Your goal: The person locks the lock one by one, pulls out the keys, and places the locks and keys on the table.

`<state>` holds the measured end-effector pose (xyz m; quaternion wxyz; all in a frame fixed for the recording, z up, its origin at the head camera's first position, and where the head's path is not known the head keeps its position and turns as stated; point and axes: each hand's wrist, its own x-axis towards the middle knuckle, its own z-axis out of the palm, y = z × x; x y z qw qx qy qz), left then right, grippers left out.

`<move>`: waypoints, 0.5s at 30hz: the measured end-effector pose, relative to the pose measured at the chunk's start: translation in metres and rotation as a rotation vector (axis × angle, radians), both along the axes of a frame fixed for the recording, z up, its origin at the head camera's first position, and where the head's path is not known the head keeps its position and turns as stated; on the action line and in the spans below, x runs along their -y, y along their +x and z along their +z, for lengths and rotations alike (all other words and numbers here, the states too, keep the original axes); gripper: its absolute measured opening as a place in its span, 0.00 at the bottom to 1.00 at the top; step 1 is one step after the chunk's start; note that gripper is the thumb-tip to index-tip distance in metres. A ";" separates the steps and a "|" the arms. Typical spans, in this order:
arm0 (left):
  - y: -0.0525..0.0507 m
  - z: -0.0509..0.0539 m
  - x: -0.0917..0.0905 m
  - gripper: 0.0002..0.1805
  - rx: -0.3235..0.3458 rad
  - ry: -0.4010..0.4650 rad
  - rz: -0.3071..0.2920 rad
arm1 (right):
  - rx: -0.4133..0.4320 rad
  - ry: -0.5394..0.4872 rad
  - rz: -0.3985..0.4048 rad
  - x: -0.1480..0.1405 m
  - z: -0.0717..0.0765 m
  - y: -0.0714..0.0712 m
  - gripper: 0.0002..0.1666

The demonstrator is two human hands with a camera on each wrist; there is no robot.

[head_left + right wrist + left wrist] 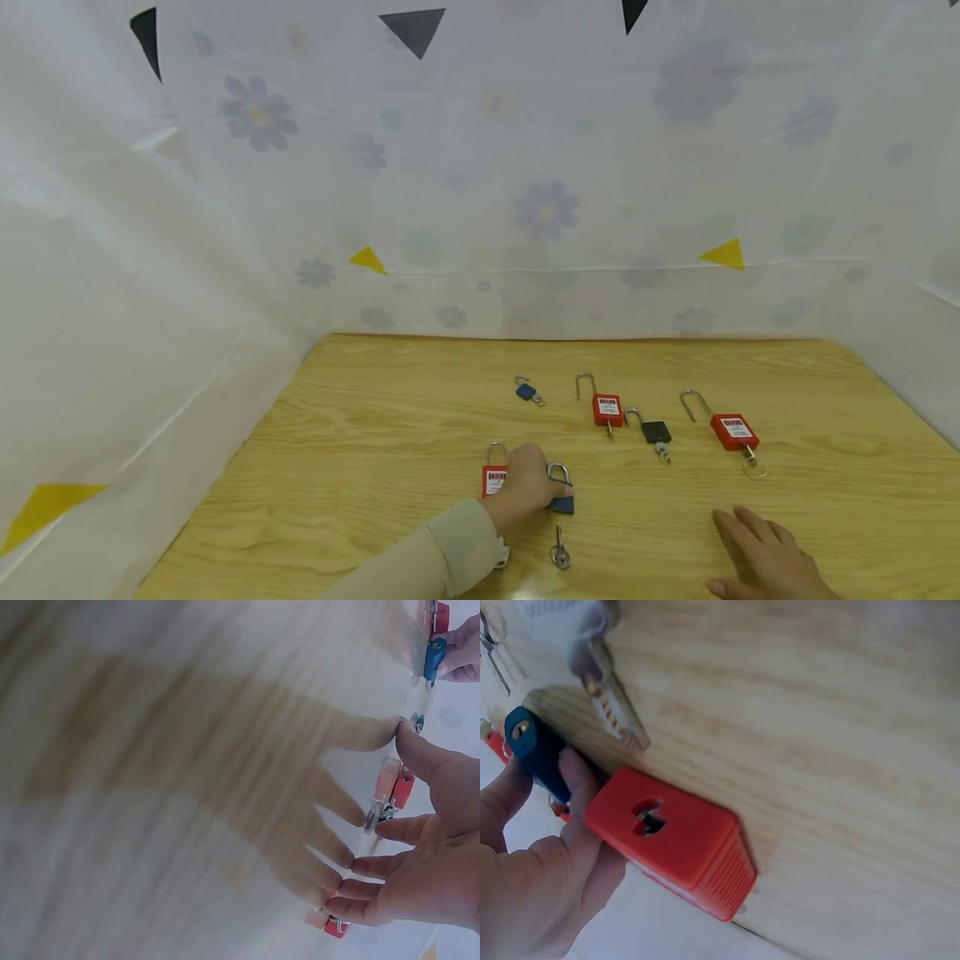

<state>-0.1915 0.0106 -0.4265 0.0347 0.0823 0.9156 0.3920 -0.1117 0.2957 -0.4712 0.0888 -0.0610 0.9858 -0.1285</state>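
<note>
No legible txt; labels on red padlocks too sm. & blurry

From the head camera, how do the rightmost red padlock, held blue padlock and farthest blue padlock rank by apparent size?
1. Rightmost red padlock
2. Held blue padlock, partly covered
3. Farthest blue padlock

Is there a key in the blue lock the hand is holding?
No, the left wrist view shows the blue padlock in the left hand with its keyhole bare.
</note>
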 end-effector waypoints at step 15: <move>-0.006 0.010 -0.005 0.26 -0.044 -0.348 -0.068 | 0.001 -0.001 0.009 -0.001 -0.001 0.000 0.47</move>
